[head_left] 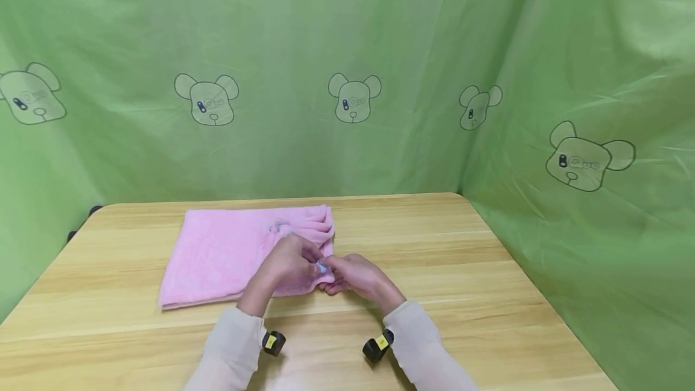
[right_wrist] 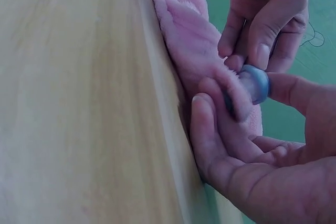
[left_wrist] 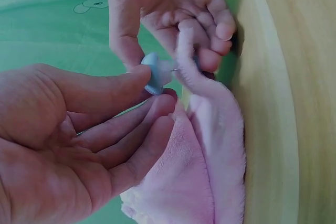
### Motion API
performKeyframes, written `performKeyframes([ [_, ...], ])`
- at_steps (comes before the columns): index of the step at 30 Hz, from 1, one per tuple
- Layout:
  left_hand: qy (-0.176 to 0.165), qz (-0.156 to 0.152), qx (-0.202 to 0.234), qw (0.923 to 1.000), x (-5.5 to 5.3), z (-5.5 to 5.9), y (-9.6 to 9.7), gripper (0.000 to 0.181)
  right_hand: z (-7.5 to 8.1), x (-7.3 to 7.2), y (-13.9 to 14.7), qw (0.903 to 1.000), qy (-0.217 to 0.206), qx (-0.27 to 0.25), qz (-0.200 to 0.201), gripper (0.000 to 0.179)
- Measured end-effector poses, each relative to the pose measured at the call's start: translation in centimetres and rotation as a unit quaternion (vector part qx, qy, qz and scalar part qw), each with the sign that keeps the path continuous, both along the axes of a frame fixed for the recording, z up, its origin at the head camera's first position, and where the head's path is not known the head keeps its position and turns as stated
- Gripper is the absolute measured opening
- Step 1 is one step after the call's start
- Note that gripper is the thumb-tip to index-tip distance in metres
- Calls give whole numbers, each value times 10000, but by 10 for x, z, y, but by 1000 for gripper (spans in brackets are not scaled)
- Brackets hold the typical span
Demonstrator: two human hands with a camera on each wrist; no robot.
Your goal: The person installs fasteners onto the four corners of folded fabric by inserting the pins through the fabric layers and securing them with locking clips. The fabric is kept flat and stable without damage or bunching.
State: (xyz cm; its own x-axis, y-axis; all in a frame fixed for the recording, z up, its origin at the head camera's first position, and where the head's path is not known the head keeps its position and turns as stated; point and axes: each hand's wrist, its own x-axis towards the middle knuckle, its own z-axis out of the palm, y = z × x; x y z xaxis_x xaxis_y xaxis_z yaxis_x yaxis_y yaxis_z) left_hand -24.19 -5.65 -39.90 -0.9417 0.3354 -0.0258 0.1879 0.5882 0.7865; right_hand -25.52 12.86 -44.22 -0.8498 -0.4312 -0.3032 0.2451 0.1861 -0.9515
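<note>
A pink plush blanket (head_left: pixel 217 252) lies folded on the table, its near right corner lifted between the hands. My left hand (head_left: pixel 290 258) pinches a light-blue quilt pin (left_wrist: pixel 152 74) by its round cap, thumb on one side. A translucent stem and thin metal needle stand between the cap and the blanket's edge in the left wrist view. My right hand (head_left: pixel 358 276) holds that edge, with fingers behind the cloth and the thumb at the cap (right_wrist: pixel 257 83). A darker blue piece shows partly behind the cloth; most of it is hidden.
The wood-grain table (head_left: pixel 434 246) extends around the blanket. Green curtains (head_left: pixel 282 155) printed with bear heads hang behind and at the sides. A black wrist camera (head_left: pixel 273 343) is strapped at the left sleeve, another (head_left: pixel 376 347) at the right.
</note>
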Motion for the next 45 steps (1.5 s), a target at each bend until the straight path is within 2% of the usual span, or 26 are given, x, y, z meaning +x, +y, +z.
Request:
performKeyframes([
  [6, 114, -116, -78, 9998, 1, -2, 3, 14, 0, 1, 1, 9999, 65, -106, 40, 37],
  [12, 20, -240, -10, 9997, 2, -2, 7, 11, 1, 1, 2, 9999, 98, -70, 116, 36],
  [19, -170, 15, -157, 9997, 5, -3, 13, 11, 6, -1, 8, 9978, 357, 551, -111, 48],
  [23, -80, 18, -415, 9991, 5, -4, 16, 11, 5, -4, 12, 9951, 524, 816, -218, 45],
  [37, 261, -39, -547, 9982, 6, -13, 24, 19, 5, -7, 13, 9937, 495, 859, -517, 36],
  [41, 242, -47, -568, 9981, 7, -13, 25, 18, 5, -6, 12, 9934, 472, 874, -567, 34],
  [45, 302, 124, -547, 9980, 4, -11, 22, 15, 5, -6, 12, 9928, 521, 902, -587, 33],
])
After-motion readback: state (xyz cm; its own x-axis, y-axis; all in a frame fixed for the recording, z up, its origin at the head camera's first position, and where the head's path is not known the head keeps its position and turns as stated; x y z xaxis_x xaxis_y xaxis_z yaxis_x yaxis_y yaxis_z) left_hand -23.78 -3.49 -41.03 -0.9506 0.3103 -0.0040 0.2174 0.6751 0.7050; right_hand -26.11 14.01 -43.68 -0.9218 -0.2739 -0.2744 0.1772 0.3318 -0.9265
